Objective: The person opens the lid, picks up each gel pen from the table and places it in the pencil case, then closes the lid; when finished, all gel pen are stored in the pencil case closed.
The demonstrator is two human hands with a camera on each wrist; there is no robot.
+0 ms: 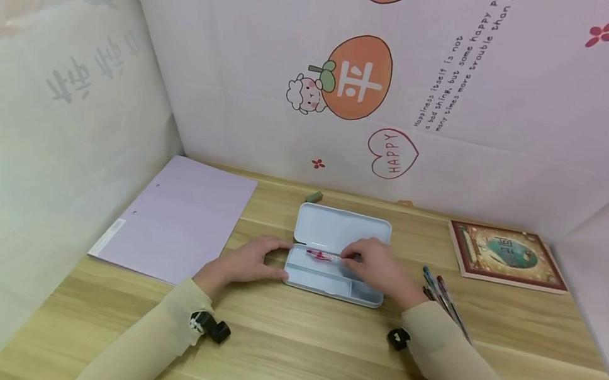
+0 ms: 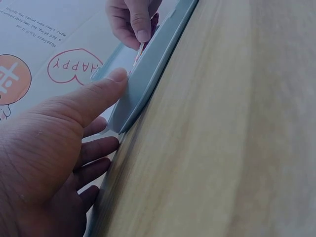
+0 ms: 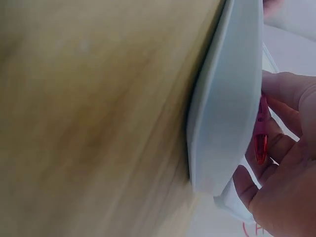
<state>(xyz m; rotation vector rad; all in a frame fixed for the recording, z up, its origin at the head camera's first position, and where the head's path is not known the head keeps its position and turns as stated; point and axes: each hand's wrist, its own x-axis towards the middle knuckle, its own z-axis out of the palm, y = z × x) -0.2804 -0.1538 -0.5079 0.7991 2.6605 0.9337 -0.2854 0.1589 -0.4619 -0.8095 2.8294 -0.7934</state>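
Note:
A light blue pencil case [image 1: 319, 280] lies on the table with its lid [image 1: 343, 228] folded back. My left hand [image 1: 254, 260] is at the case's left end, thumb near the front corner and index finger near the hinge side. Seen from the left wrist, the thumb [image 2: 101, 94] lies straight against the case edge, the other fingers spread beside it. With my right hand [image 1: 377, 265] I pinch a red pen [image 3: 261, 131] over the back compartment. Its pinkish barrel and clear red end show between the fingers. Another red pen shape [image 1: 319, 255] shows inside that compartment.
Several pens [image 1: 446, 299] lie beside my right forearm. Behind them is a thick illustrated book [image 1: 507, 256]. A lilac folder [image 1: 187, 220] lies at the left, and a small green eraser-like block [image 1: 314, 197] sits behind the lid. Printed cloth walls [image 1: 265, 134] enclose the table.

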